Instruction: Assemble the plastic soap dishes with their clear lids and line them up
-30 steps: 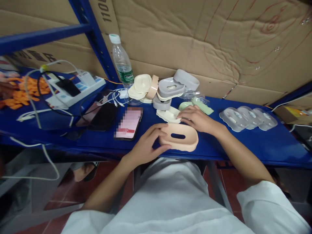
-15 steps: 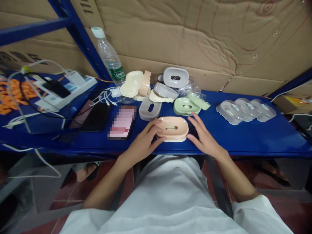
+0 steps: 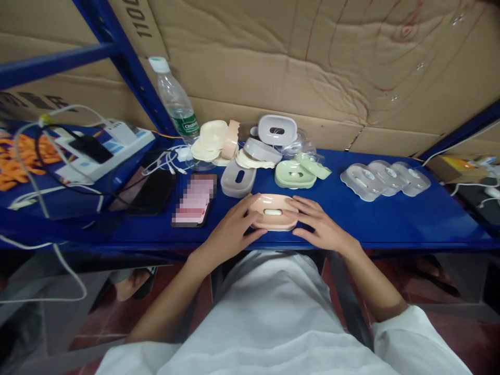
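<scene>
A peach oval soap dish [image 3: 269,225] with a slot in its floor rests on the blue table close to the front edge. A small white piece [image 3: 272,212] shows in the slot. My left hand [image 3: 234,224] is curled round the dish's left end, fingers on the rim and thumb by the front. At the other end, my right hand [image 3: 318,221] has its fingers over the right rim and its thumb low at the front corner. Just behind are a grey slotted dish [image 3: 231,182] and a green dish [image 3: 291,179] with a green piece leaning on it.
Cream and grey parts [image 3: 214,134] are piled at the back beside a water bottle [image 3: 177,107]. Left of the dish lie a phone [image 3: 195,200], cables and a power strip [image 3: 136,136]. Several clear-covered packs [image 3: 361,179] overlap on the right. Cardboard [image 3: 253,57] stands behind the table [image 3: 410,219].
My right hand has moved left, from beside the dish onto its right rim. My left hand stays at the left end. The white piece shows more plainly in the slot; the view has shifted slightly.
</scene>
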Available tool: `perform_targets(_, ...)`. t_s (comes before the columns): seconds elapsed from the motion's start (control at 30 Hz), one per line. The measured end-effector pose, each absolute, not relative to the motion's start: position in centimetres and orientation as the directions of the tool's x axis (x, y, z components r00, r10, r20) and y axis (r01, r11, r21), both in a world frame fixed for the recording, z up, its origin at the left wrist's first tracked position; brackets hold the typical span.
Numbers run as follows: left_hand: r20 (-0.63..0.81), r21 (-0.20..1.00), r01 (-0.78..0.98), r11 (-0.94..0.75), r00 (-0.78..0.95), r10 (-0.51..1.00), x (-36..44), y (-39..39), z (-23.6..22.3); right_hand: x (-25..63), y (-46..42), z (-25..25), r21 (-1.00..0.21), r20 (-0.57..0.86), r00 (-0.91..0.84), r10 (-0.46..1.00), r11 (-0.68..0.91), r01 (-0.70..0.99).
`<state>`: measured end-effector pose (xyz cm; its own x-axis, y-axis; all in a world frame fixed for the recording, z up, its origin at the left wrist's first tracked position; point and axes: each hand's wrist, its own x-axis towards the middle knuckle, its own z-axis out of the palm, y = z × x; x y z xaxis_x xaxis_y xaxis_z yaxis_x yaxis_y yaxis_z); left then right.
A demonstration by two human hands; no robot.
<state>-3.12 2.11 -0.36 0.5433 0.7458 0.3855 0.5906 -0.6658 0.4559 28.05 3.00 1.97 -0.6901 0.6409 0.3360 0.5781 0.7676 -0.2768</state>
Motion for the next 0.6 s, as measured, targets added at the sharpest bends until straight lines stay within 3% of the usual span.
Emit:
perform_targets(0.13,0.361,0.503,0.578,-0.643,0.535,0.764,-3.3,2.0,0.1,30.7,7.9,5.8,-0.279,0.512,-0.439,0.738,0.626,0.728)
perform_targets(0.2,0.340,0.528,0.566,-0.633,0.543,0.768,-3.5,2.0,0.2,31.7,11.4,7.4,-0.257,0.534,-0.336,0.776,0.528,0.809)
perform_targets(0.4,0.305,0.553,0.567,-0.610,0.544,0.782,-3.8,2.1,0.3,30.0,18.8,8.0,-0.185,0.326,-0.245,0.913,0.316,0.930)
perform_targets(0.53,0.304,0.556,0.565,-0.609,0.544,0.782,-3.8,2.0,0.4,28.0,21.3,8.1,-0.245,0.248,-0.058,0.967,0.120,0.962)
perform_targets(0.6,0.309,0.553,0.564,-0.613,0.544,0.780,-3.9,1.9,0.2,27.8,22.9,8.6,-0.303,0.153,-0.061,0.986,0.106,0.947)
